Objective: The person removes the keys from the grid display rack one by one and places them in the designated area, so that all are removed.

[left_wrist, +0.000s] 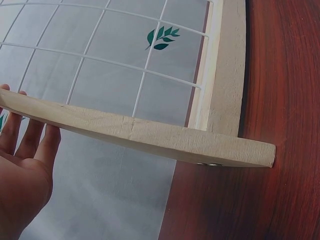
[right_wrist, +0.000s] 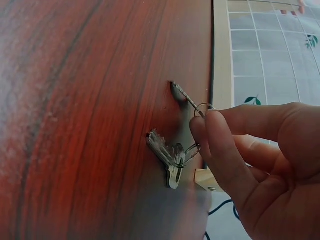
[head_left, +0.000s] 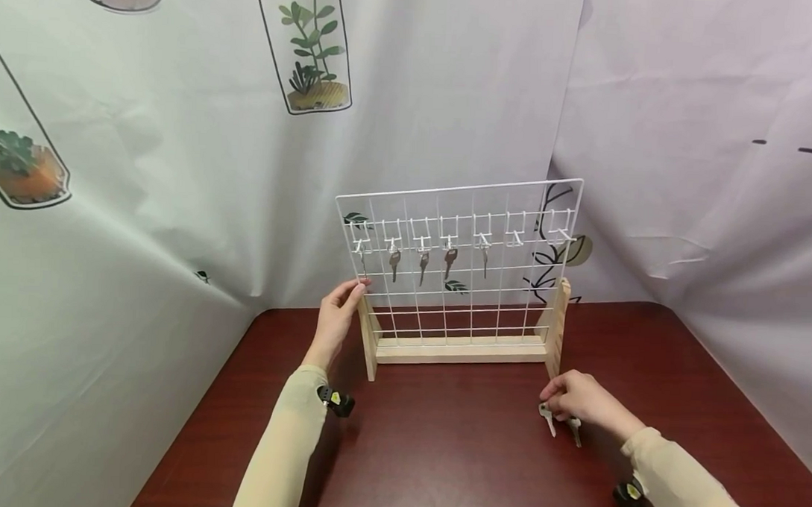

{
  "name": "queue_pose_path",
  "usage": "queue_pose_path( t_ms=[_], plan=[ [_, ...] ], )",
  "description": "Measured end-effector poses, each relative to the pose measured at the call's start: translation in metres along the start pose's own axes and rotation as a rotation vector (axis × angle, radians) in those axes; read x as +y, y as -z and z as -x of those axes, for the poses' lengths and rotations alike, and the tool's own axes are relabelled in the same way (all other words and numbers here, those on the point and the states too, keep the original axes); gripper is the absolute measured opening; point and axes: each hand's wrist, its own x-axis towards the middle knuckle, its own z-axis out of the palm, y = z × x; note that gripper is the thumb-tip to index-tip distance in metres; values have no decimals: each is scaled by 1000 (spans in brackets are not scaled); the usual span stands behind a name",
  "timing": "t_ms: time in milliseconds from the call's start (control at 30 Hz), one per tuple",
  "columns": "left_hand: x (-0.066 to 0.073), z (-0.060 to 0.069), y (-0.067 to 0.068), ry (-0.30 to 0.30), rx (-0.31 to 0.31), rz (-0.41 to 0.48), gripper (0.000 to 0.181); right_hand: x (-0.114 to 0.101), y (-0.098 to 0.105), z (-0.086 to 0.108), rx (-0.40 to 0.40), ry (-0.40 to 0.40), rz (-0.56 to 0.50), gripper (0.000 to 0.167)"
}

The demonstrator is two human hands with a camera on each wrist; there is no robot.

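A white wire grid rack (head_left: 471, 313) on a wooden stand (head_left: 463, 352) carries hooks with several keys (head_left: 450, 261) hanging in a row. The two hooks at its right end hold no key. My left hand (head_left: 337, 314) grips the top of the stand's left post, its fingers against the wood (left_wrist: 135, 132) in the left wrist view. Near the right foot of the stand, my right hand (right_wrist: 260, 160) pinches a key (right_wrist: 186, 96) by its ring between thumb and finger. Another key with a ring (right_wrist: 165, 157) lies on the table just beside it.
The dark red table (head_left: 440, 441) runs back to a pale curtain (head_left: 452, 83) printed with plants, close behind the rack. In the right wrist view a dark cable (right_wrist: 222, 206) shows beyond the table edge.
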Motion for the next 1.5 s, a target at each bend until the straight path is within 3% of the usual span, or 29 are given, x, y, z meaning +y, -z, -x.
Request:
queue_pose_path(
  t_ms=[367, 667, 1233, 1367, 1500],
  plan=[
    [2, -3, 1, 3, -15, 20, 33, -3, 0, -5, 12, -33, 114, 8],
    [-2, 2, 0, -1, -7, 20, 33, -6, -3, -6, 18, -37, 189, 14],
    [0, 1, 0, 19, 4, 8, 32, -6, -1, -9, 16, -17, 237, 17],
    [3, 1, 1, 38, -7, 19, 32, -6, -2, -9, 12, -34, 244, 18],
    [18, 5, -2, 44, -15, 3, 31, -7, -1, -9, 12, -30, 264, 17]
  ],
)
